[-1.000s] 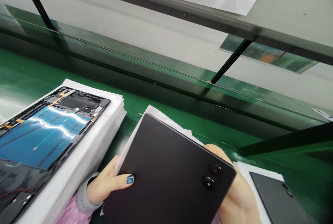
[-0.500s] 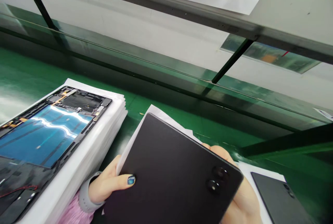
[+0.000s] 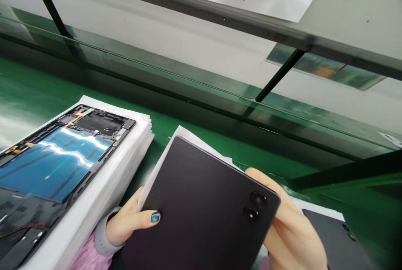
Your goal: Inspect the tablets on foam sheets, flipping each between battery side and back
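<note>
At a green workbench (image 3: 161,125), a paper stack (image 3: 125,169) bears an opened tablet (image 3: 47,165); right of it, a black panel (image 3: 201,211) is held with a white sheet (image 3: 201,143) behind, likely against scratches. The left hand (image 3: 127,222) pinches both; whether the right hand (image 3: 292,228), partly behind, grips is unclear.

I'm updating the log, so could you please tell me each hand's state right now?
Left hand: closed, holding the black panel, thumb on top.
Right hand: at the panel's corner near the lenses; grip partly hidden, cannot be told.
</note>
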